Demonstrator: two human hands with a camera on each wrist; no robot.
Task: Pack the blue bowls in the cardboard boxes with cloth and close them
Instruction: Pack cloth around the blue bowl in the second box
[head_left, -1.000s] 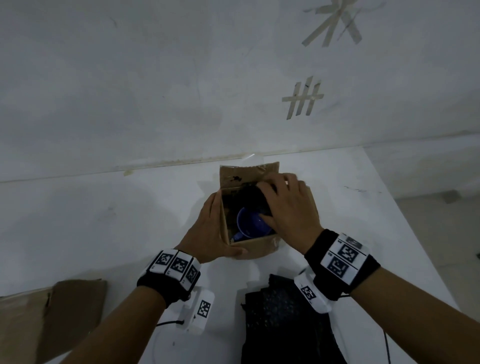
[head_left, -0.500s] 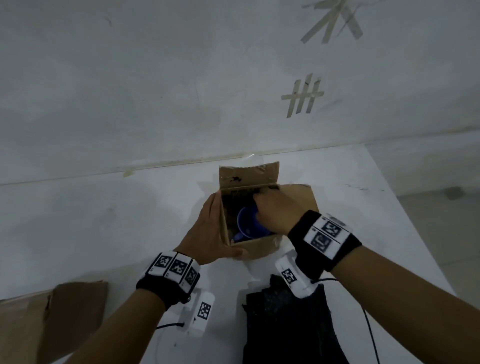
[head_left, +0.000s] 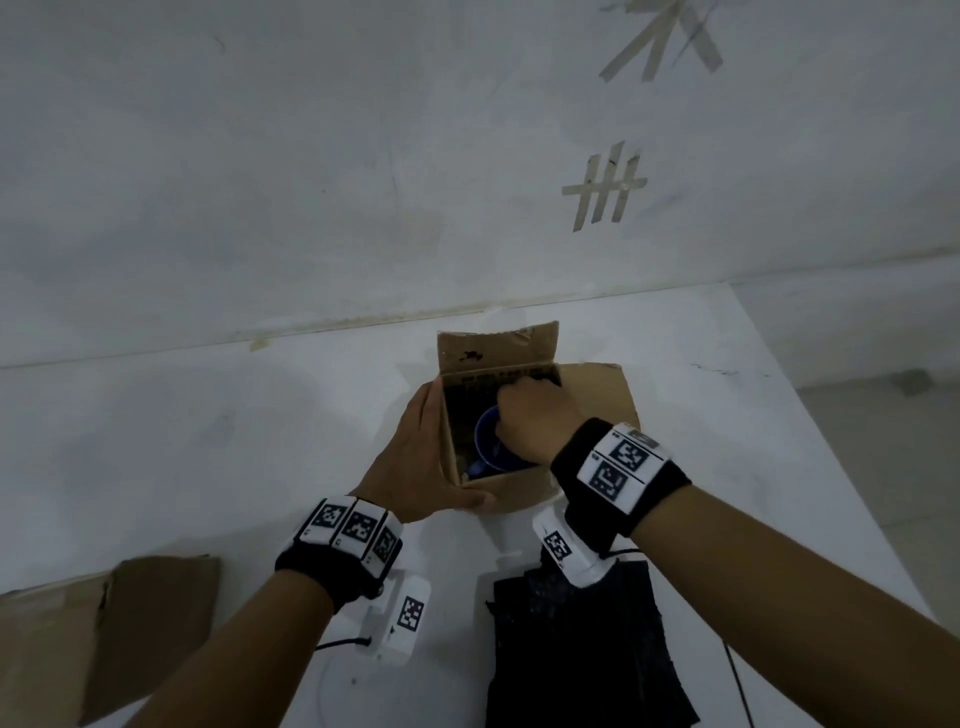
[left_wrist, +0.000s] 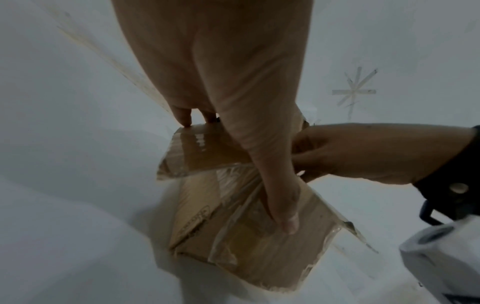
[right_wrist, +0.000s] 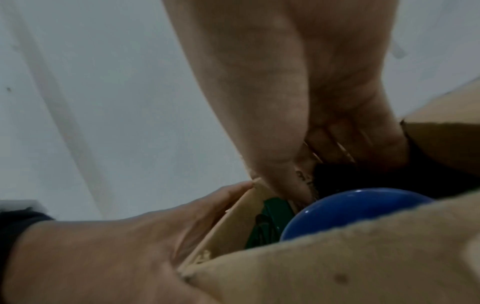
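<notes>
An open cardboard box (head_left: 511, 491) stands mid-table with a blue bowl (head_left: 493, 449) inside; the right wrist view shows the bowl (right_wrist: 350, 207) close up. My left hand (head_left: 423, 447) lies flat against the box's left wall, thumb stretched across the front face (left_wrist: 287, 218). My right hand (head_left: 530, 410) reaches into the box's far right corner, fingers curled down on black cloth (right_wrist: 335, 174) beside the bowl. Its fingertips are hidden inside the box.
A pile of black cloth (head_left: 576, 649) lies on the table just below my right wrist. Another cardboard piece (head_left: 104, 634) sits at the near left edge. The wall runs close behind the box; the table's right edge is near.
My right hand, which was over the box top with black cloth, has dipped down into the box's far right corner. The left hand and the box have stayed put.
</notes>
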